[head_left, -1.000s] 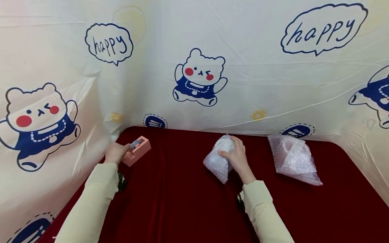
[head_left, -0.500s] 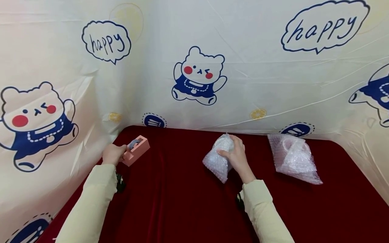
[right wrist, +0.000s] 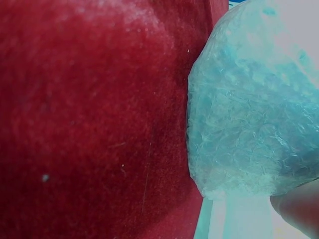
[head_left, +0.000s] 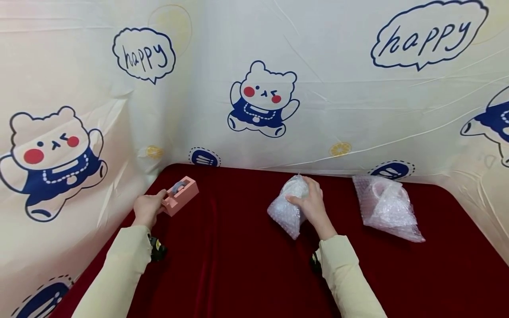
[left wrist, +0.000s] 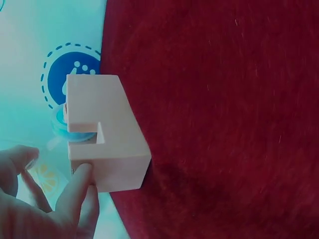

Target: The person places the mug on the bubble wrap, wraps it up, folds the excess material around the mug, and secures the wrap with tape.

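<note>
A pink tape dispenser (head_left: 180,197) with a blue roll of tape (head_left: 178,187) rests near the far left of the red-covered table. At its near end my left hand (head_left: 148,208) pinches what looks like the tape's clear loose end between thumb and a finger, while other fingers (left wrist: 79,181) touch the dispenser's end face. My right hand (head_left: 314,204) grips a bubble-wrapped bundle (head_left: 287,207) from its right side, thumb on top. What the wrap encloses cannot be made out. The bundle fills much of the right wrist view.
A second bubble-wrapped package (head_left: 389,207) lies flat to the right, a pale ring shape faintly showing through. Red velvet cloth (head_left: 246,274) covers the table. A white printed curtain (head_left: 338,101) encloses its back and sides.
My left hand has drawn back a little toward the left and nearer me, away from the dispenser. The right hand and its bundle have stayed in place.
</note>
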{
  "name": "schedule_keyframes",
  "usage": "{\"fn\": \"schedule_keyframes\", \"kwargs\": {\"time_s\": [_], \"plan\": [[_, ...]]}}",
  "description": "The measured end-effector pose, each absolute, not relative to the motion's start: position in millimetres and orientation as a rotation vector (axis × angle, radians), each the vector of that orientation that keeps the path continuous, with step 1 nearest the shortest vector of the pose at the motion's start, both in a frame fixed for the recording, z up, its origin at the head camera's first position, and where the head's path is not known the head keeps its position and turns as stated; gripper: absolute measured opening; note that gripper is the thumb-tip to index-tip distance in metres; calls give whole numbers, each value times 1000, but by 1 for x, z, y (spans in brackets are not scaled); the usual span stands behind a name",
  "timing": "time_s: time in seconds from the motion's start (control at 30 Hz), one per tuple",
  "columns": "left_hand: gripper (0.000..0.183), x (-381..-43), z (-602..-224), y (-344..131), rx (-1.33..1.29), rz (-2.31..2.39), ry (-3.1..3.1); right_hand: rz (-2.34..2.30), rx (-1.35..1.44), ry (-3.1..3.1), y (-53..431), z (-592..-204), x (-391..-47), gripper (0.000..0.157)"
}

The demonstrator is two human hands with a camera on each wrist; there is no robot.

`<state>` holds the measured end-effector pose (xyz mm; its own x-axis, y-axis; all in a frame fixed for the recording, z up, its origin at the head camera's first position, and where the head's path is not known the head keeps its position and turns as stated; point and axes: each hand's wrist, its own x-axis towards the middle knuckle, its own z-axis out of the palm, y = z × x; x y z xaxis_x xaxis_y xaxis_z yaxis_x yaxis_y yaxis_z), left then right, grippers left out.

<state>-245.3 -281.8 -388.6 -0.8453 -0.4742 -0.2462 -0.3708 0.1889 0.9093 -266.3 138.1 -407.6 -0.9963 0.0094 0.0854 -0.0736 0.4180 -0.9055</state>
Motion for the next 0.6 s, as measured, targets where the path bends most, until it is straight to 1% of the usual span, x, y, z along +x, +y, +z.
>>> {"fn": "schedule_keyframes", "kwargs": {"time_s": [0.1,0.17,0.33,0.4,0.43,0.53,0.6], "plan": [[39,-245,-392,-281,878,-1772,-2304,1655,60,-2579,138,-408,-266,80],[38,-243,-393,-281,884,-1784,-2288,1655,63,-2582,139,-409,-266,80],[24,-240,-393,-281,897,-1892,-2178,1665,66,-2589,139,-409,-265,80],[24,-238,-393,-281,910,-1944,-2129,1670,63,-2590,139,-409,-265,80],[25,-237,-393,-281,917,-1972,-2107,1669,65,-2590,139,-409,-266,80],[42,-234,-392,-280,918,-2051,-2062,1662,72,-2589,140,-409,-266,79],[47,-232,-390,-281,900,-2108,-2028,1663,69,-2584,140,-409,-266,79]]}}
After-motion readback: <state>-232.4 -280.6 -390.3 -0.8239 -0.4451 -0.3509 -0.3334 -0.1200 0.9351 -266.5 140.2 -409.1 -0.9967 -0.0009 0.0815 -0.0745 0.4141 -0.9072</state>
